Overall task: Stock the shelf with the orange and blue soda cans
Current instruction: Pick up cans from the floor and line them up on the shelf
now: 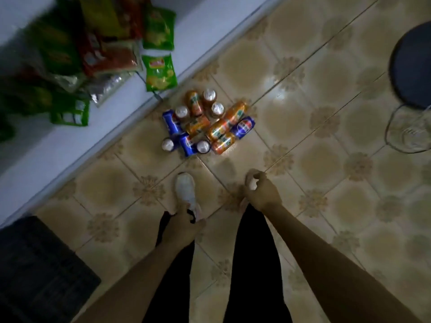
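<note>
left hand (184, 226) curled, empty | right hand (260, 190) curled, empty | cans (205, 123) blurred, count unclear

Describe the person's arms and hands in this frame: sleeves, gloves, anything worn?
Both forearms are bare, with no sleeves in view. The left hand and right hand wear no gloves; no watch, ring or band shows, though the frame is dim. Below them are black trousers and a white shoe.
</note>
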